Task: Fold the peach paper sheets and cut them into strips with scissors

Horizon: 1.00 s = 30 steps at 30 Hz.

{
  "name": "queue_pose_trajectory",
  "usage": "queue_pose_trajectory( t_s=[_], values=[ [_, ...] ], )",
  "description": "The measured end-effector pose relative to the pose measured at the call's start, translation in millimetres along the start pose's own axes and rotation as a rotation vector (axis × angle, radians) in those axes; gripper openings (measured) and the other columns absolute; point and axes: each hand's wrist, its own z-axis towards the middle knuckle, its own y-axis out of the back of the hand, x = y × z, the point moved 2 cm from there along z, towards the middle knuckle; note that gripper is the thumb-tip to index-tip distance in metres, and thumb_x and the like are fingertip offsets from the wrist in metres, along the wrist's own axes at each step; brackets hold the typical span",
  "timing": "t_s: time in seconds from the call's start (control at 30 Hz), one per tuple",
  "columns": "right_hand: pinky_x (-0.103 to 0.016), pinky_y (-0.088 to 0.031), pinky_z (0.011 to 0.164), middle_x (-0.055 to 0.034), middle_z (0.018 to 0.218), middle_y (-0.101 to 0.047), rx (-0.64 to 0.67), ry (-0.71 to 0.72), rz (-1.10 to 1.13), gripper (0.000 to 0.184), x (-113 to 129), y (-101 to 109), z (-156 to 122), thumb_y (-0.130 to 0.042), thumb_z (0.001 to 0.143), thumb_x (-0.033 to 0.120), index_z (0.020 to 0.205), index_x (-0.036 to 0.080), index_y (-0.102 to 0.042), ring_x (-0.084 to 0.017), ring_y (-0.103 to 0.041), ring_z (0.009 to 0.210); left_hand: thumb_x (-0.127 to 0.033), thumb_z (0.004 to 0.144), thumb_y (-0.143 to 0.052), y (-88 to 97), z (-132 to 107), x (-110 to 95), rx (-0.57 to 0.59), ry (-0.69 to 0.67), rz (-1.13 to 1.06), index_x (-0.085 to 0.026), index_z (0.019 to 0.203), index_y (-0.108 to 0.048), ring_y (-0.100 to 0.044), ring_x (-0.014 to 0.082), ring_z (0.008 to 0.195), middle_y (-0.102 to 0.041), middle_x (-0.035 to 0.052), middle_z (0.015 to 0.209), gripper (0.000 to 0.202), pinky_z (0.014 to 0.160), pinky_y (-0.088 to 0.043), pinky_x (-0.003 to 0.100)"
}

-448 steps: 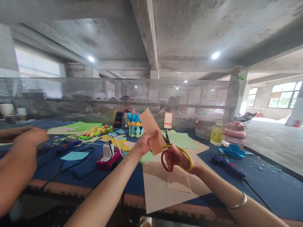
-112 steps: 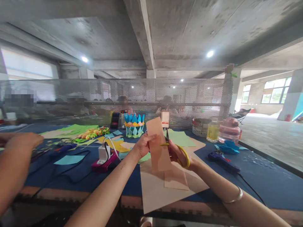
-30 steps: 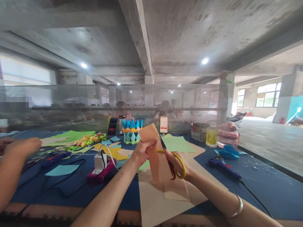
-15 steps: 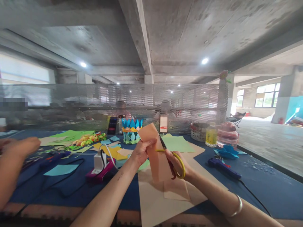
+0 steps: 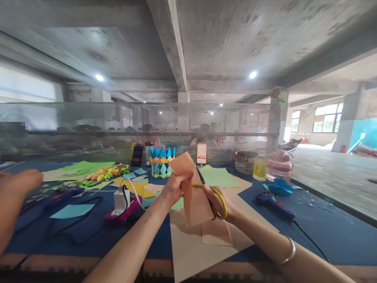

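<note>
A strip of peach-orange paper point(image 5: 198, 208) is pinched between the thumb and fingers of my left hand point(image 5: 176, 188), its top end tilted up to the left. My right hand point(image 5: 216, 198) grips yellow-handled scissors point(image 5: 223, 202), whose dark blades point up and away along the paper's right edge. Part of the scissors is hidden behind the paper and my fingers. Below both hands lies a large tan sheet point(image 5: 188, 251), with a smaller peach square point(image 5: 216, 234) resting on it.
A purple power strip point(image 5: 125, 214) with a white plug is left of my arm. Blue folded-paper basket point(image 5: 161, 169), green sheets point(image 5: 219, 177), a yellow bottle point(image 5: 259, 167) and a pink container point(image 5: 279, 167) stand behind. A glue gun point(image 5: 273, 206) lies right. Another person's hand point(image 5: 22, 184) is far left.
The view has shifted slightly, moving everything a little to the left. My hands keep nearly the same hold on the paper and scissors. The other person's hand has moved left slightly.
</note>
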Motion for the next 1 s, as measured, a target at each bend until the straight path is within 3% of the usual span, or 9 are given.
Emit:
queue_pose_trajectory(
  t_s=[0.27,0.5,0.73,1.0],
  values=[
    [-0.021,-0.027,0.031,0.002,0.034,-0.046,-0.016,-0.058,-0.002,0.062,-12.7,-1.6,5.1,-0.039,0.08,0.071,0.052,0.018,-0.051,-0.01,-0.043,0.027,-0.019,0.049,-0.084,0.5,0.5,0.3,-0.002,-0.001,-0.005,-0.015,0.072,-0.07,-0.066,0.0155,0.063,-0.073,0.0012,0.069,0.027,0.061,-0.048,0.023],
    [-0.021,-0.026,0.032,0.0015,0.03,-0.04,-0.022,-0.029,-0.095,0.067,2.5,-1.9,-2.3,-0.036,0.081,0.072,0.04,0.018,-0.042,-0.009,-0.041,0.027,-0.02,0.049,-0.085,-0.5,-0.6,-0.7,-0.002,0.011,0.001,-0.013,0.073,-0.07,-0.067,0.0171,0.065,-0.073,0.0024,0.071,0.029,0.062,-0.049,0.025],
    [-0.02,-0.026,0.037,0.0056,0.042,-0.038,-0.012,0.005,-0.042,0.056,5.7,-0.5,-2.4,-0.039,0.082,0.068,0.055,0.019,-0.042,-0.007,-0.037,0.037,-0.017,0.046,-0.086,-6.2,-4.5,-4.9,-0.011,0.025,-0.005,-0.013,0.072,-0.069,-0.065,0.0147,0.061,-0.072,0.0009,0.069,0.031,0.059,-0.048,0.024],
    [-0.021,-0.025,0.035,0.0032,0.035,-0.039,-0.045,-0.013,-0.008,0.061,5.8,-1.0,-1.0,-0.038,0.08,0.071,0.049,0.019,-0.045,-0.008,-0.038,0.033,-0.017,0.042,-0.087,-6.2,-3.4,-4.1,-0.046,0.046,-0.009,-0.011,0.07,-0.069,-0.063,0.0133,0.057,-0.071,0.0014,0.065,0.034,0.057,-0.049,0.024]
  ],
)
